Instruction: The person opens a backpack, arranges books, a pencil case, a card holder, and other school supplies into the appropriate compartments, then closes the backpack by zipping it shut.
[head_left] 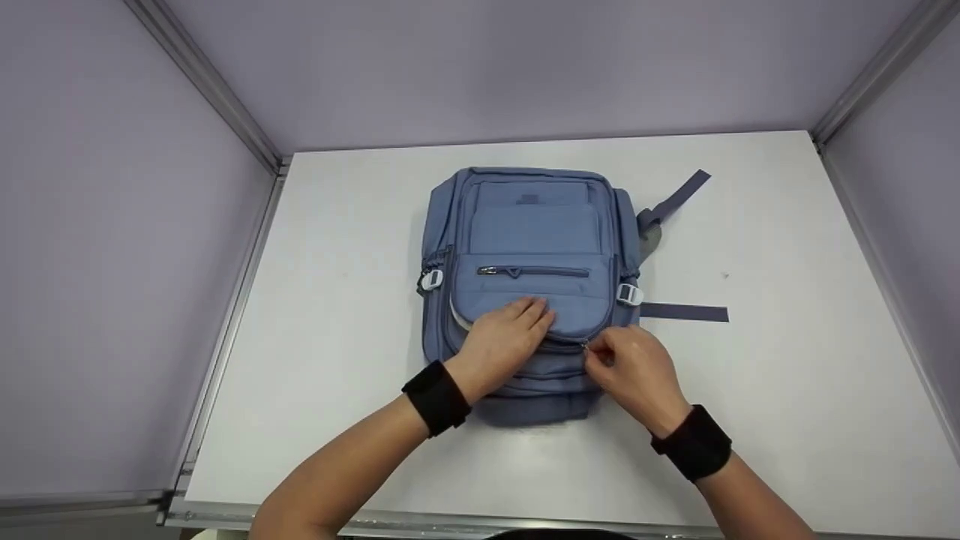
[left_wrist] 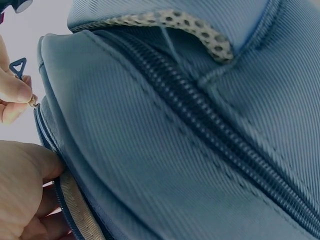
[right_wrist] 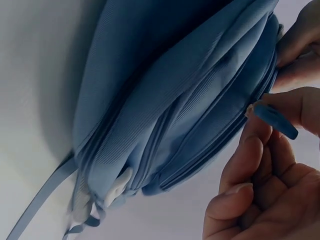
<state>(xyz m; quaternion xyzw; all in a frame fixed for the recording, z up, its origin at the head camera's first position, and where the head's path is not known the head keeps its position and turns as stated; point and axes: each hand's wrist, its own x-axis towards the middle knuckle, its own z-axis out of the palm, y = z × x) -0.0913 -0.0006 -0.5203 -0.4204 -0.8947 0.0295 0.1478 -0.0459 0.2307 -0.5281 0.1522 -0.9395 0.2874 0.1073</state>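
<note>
A blue backpack point(head_left: 536, 232) lies front side up on the white table. Along the lower edge of its front pocket runs a curved zipper point(head_left: 559, 347), partly unzipped, with pale lining showing in the left wrist view. My left hand point(head_left: 504, 341) lies over the pocket's lower part, fingers on top, and holds the pocket's edge with the thumb at the opening point(left_wrist: 64, 182). At the pocket's lower right corner, my right hand point(head_left: 634, 367) pinches the zipper pull point(right_wrist: 274, 119), a blue triangular tab, between thumb and forefinger.
Two loose straps point(head_left: 686, 312) stretch out to the right of the backpack. White buckles point(head_left: 630, 295) sit on both its sides. A smaller zipper point(head_left: 536, 271) crosses the front above my left hand. Pale panels point(head_left: 540, 67) with metal framing enclose the table point(head_left: 337, 315).
</note>
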